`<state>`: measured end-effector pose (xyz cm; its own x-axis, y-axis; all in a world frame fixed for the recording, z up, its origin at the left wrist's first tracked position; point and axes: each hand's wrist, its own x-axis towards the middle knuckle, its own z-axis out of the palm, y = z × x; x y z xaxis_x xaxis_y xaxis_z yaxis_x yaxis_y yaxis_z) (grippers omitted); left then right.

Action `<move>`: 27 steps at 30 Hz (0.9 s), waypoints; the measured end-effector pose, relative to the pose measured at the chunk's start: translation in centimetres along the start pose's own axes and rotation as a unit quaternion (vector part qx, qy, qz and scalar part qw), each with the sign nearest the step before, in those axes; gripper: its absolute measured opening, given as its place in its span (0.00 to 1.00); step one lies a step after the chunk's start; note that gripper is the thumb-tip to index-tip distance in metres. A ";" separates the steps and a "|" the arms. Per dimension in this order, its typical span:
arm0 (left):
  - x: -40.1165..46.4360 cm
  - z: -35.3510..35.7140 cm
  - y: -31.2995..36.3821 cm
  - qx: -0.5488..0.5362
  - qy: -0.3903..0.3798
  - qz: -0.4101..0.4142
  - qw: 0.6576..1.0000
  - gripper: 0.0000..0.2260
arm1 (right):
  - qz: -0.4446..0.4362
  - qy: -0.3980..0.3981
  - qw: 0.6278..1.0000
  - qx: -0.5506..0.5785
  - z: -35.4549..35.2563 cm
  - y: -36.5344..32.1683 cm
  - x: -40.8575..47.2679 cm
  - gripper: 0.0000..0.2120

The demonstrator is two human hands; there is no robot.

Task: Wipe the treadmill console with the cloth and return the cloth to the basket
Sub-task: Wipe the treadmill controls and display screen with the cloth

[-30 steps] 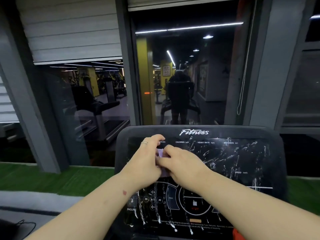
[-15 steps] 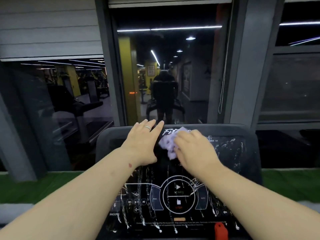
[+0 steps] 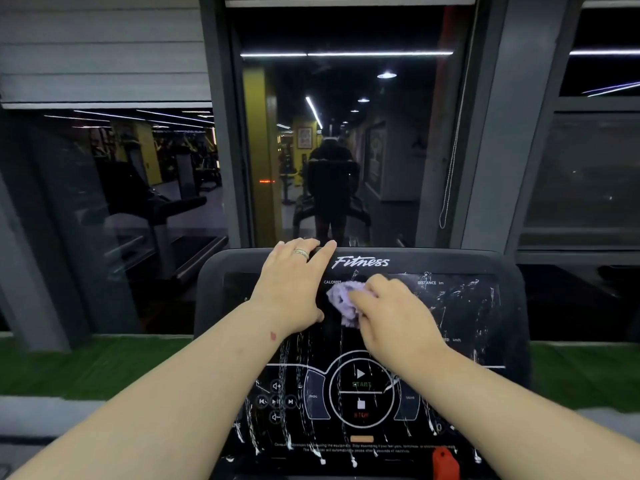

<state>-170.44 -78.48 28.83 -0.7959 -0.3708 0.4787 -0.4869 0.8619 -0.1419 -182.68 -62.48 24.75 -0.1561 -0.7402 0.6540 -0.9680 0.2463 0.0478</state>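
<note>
The black treadmill console (image 3: 485, 341) fills the lower middle of the head view, streaked with white foam lines and drips. A crumpled lilac cloth (image 3: 343, 301) is pressed against the upper display under my right hand (image 3: 391, 320), whose fingers cover most of it. My left hand (image 3: 294, 285) lies flat and spread on the console's upper left, fingertips over the top rim, a ring on one finger. No basket is in view.
A red safety key (image 3: 445, 462) sticks up at the console's bottom right. Behind the console a dark window (image 3: 346, 150) reflects the gym and a person. A pull cord (image 3: 450, 168) hangs at the right. Green turf (image 3: 86, 365) runs along the floor.
Both hands have moved up the console from its middle to the upper display. The left hand let go of the cloth and flattened near the top rim; the right hand keeps rubbing the cloth.
</note>
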 end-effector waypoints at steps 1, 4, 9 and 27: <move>0.0 0.0 0.0 -0.003 0.002 -0.002 1.000 0.57 | -0.012 -0.022 1.000 0.002 -0.3 0.1 0.1 0.07; -0.1 -0.2 0.2 -0.009 -0.002 -0.007 1.000 0.56 | 0.082 0.007 0.996 0.023 -1.2 1.6 2.3 0.05; -0.1 -0.2 0.3 -0.025 0.000 -0.011 1.000 0.56 | 0.019 -0.043 0.999 0.019 -0.2 -0.3 0.6 0.06; 0.0 -0.1 0.3 -0.036 0.000 -0.021 0.999 0.55 | 0.041 -0.044 0.998 0.036 0.0 -1.2 0.9 0.06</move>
<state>-170.54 -78.16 28.86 -0.7754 -0.4065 0.4833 -0.4922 0.8684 -0.0593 -181.62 -63.43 25.25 -0.2485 -0.7725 0.5844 -0.9625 0.2646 -0.0595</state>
